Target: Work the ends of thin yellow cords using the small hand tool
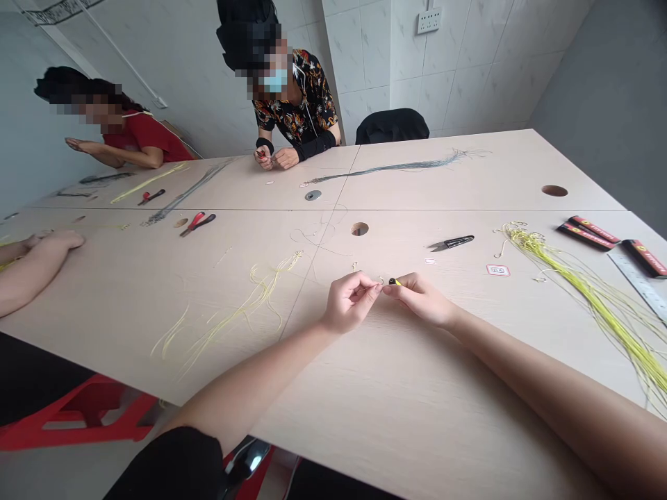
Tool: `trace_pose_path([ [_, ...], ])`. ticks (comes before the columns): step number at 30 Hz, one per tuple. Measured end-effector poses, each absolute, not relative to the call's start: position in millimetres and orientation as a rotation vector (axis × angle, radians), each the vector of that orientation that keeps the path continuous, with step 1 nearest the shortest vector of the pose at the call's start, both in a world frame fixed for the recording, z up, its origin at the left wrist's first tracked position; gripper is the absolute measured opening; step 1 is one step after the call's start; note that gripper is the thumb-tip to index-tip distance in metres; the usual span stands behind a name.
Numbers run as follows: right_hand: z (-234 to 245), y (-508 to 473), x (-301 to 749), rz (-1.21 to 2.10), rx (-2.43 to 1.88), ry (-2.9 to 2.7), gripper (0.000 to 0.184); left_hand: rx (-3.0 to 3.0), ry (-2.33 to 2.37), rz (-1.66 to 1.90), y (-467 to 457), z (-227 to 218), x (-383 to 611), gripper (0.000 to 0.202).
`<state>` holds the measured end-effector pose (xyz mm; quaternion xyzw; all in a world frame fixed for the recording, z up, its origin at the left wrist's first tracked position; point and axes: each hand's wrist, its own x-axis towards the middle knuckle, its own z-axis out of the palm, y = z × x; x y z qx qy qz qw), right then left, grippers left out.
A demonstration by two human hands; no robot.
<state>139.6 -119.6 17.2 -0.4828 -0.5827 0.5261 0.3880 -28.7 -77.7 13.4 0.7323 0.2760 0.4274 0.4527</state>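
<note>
At a pale laminate work table (pixel 417 417), with a yellow cord bundle (pixel 588 312) at two o'clock, the person's left hand (pixel 350 302) and right hand (pixel 420 298) meet at twelve. The right pinches a black-tipped yellow cord (pixel 394 282) lying crosswise, its tip pointing left, just beside a tiny wire hook (pixel 381 280) pressed between the left fingertips (pixel 376 285).

Short yellow cord with a black tip (pixel 394 282), lying nearly level, pinched between the thumb and forefinger of the right hand (pixel 417 298), with the black end toward the left hand (pixel 350 303). The left fingers (pixel 367 285) come together at a tiny pale wire loop (pixel 381 280), just beside the black end. A small curled gold-coloured wire (pixel 354 266) lies on the pale wood-grain surface (pixel 442 361) just beyond the left hand, not touching it.
</note>
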Motion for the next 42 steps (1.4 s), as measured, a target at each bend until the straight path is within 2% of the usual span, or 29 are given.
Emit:
trace_pose_path([
  [14, 24.4, -121.9, 135.0, 1.371, -1.217, -1.414, 0.034, 1.848, 0.642, 1.044, -78.6, 14.4, -29.6, 0.033],
  [26, 20.8, -122.0, 134.9, 1.353, -1.19, -1.415, 0.032, 1.907, 0.639, 1.032, -79.3, 14.8, -28.6, 0.032],
  [34, 18.2, -123.5, 139.0, 1.249, -1.165, -1.466, 0.044, 1.919, 0.631, 1.031, -77.8, 13.0, -30.6, 0.027],
  [42, 6.2, -123.2, 142.9, 1.133, -1.16, -1.326, 0.034, 1.925, 0.682, 1.001, -75.7, 10.8, -30.5, 0.028],
])
